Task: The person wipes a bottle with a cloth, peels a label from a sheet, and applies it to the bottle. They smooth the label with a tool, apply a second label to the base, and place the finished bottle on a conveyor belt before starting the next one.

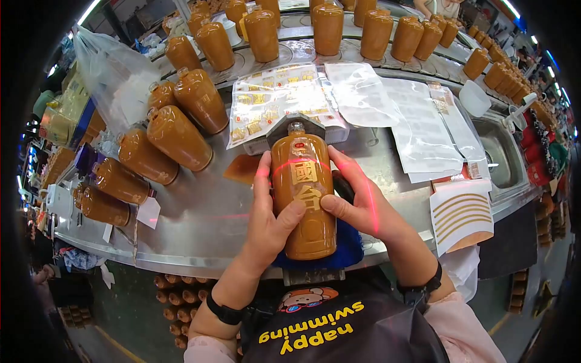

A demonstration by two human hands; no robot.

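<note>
A glossy brown bottle (304, 233) lies on its back before me, its neck pointing away, with gold characters and a small red mark on its face. My left hand (270, 206) wraps its left side, thumb on the lower gold character. From the right, my right hand (362, 199) grips it with the thumb pressed beside the same character. Red laser lines cross the bottle and both hands. Beneath it shows a blue cloth (348, 245), and a dark angled holder (279, 129) stands behind its neck.
Sheets of gold decals (275, 97) and white backing sheets (360, 94) lie behind the bottle. Several brown bottles (180, 138) stand at the left, more along the conveyor (296, 53). At the right are a sink (499, 151) and a sheet with gold stripes (463, 215). Another person (445, 7) is at the back.
</note>
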